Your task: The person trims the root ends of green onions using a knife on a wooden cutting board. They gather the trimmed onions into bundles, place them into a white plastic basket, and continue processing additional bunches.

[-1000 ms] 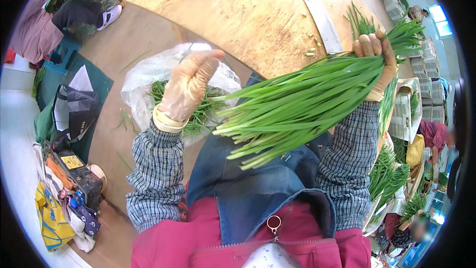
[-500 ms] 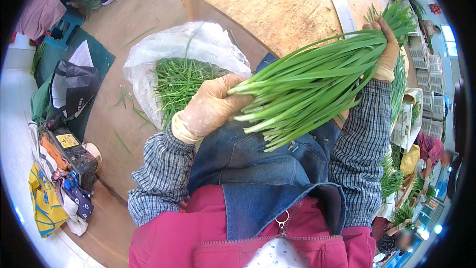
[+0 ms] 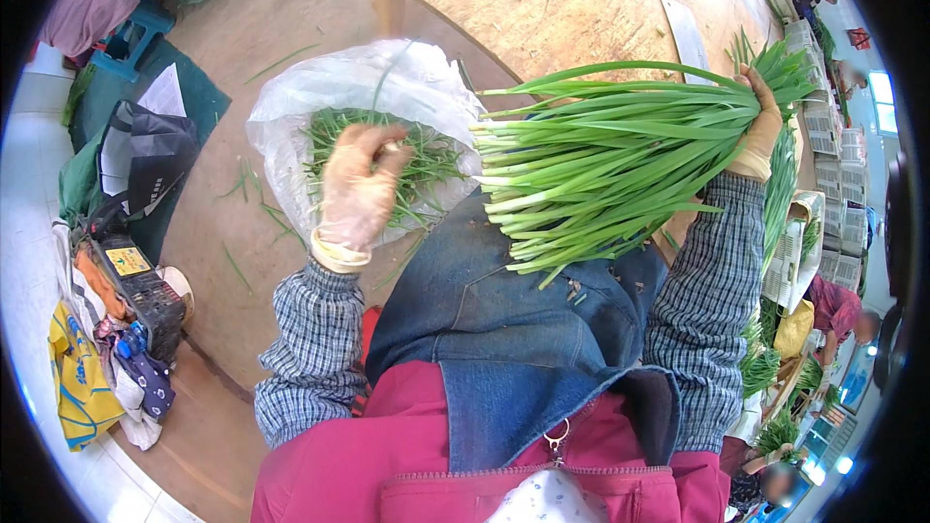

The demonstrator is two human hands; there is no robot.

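Observation:
A thick bunch of green chives [image 3: 610, 165] with white stem ends is gripped near its leafy tips by my gloved right hand [image 3: 760, 131]. The stems fan out to the left above my lap, their white ends pointing at the plastic bag. My gloved left hand [image 3: 356, 189] is off the bunch, its fingers curled together over the open white plastic bag [image 3: 281, 121]. Something small and pale shows at its fingertips, too small to name. Loose green trimmings [image 3: 431, 155] fill the bag, partly hidden behind that hand.
A wooden board [image 3: 581, 0] with a flat metal strip [image 3: 686, 39] lies ahead. At left stand a black bag [image 3: 160, 150], a blue stool [image 3: 136, 39] and a yellow bag [image 3: 77, 378]. Other people and stacked pale crates [image 3: 843, 179] are at right.
My left hand has left the stem ends and moved left over the bag, its fingers curling. The bunch now spreads wider and lies more level in my right hand.

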